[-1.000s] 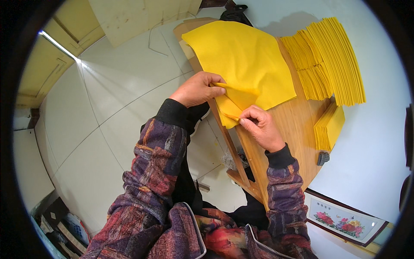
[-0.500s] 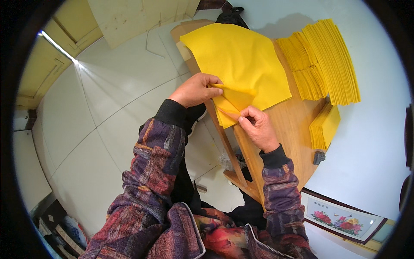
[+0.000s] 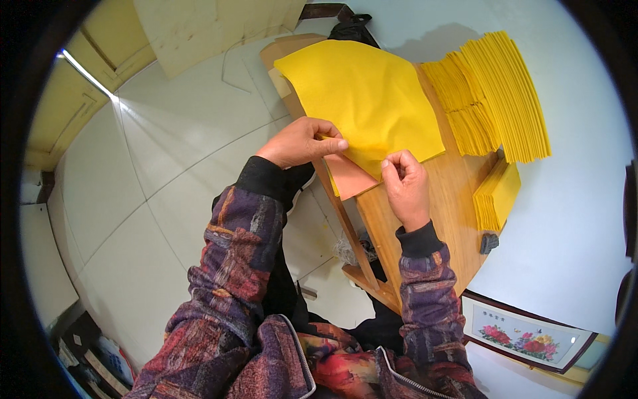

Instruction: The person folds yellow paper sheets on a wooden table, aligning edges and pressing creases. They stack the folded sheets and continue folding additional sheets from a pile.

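A large, slightly rumpled yellow sheet (image 3: 362, 93) lies over the left part of the wooden table. My left hand (image 3: 299, 141) pinches the sheet's left edge between thumb and fingers. Close to the near edge, my right hand (image 3: 407, 191) is closed in a pinch on the same sheet. Between my hands the near corner of a salmon-pink layer (image 3: 348, 176) shows beneath it, with a thin yellow edge along its side. Whether my fingers hold one layer or several, I cannot tell.
Tall stacks of folded yellow sheets (image 3: 508, 96) stand along the table's right side by the wall. Nearer lie a smaller yellow stack (image 3: 498, 196) and a small dark block (image 3: 489, 243). The wooden table (image 3: 432, 219) has an open shelf below. A framed flower picture (image 3: 528, 332) sits at lower right.
My right hand has moved slightly right and up with the yellow sheet's near edge. The salmon-pink layer beneath is now exposed. My left hand keeps its pinch at the left edge.
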Demonstrator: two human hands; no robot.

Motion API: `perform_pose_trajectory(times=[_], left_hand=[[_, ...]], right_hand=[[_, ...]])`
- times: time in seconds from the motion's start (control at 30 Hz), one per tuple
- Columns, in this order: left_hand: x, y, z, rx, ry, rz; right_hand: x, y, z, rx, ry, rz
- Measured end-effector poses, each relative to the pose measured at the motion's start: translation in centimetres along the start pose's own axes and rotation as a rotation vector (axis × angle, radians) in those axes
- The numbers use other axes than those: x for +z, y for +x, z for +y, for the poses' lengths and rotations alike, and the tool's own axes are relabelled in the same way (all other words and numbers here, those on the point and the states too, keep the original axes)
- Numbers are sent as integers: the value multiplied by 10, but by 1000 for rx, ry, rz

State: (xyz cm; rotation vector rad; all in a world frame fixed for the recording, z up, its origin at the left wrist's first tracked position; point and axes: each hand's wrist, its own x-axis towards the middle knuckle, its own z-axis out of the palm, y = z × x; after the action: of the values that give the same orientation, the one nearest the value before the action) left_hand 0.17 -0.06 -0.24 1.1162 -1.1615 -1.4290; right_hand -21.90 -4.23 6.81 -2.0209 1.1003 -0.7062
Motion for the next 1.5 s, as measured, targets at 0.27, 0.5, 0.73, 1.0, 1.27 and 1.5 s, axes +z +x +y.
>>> perform_pose_trajectory(times=[0.27,0.5,0.73,1.0,1.27,1.5], left_hand=[[1,0,2,27,98,37],[4,-1,4,-5,-36,52],[3,3,-4,-2,-41,36],[3,1,2,-27,-19,37],[3,2,0,-16,0,29],[1,2,-2,-13,-17,3]], right_hand=[[4,-19,-12,-228,-337,53],[14,-35,-17,-453,-599,-248],[8,-24,-6,-431,-474,-269],[1,-19,-5,-389,-452,-351],[5,-17,-3,-318,-303,-309],[0,-10,2,-184,-134,-373]])
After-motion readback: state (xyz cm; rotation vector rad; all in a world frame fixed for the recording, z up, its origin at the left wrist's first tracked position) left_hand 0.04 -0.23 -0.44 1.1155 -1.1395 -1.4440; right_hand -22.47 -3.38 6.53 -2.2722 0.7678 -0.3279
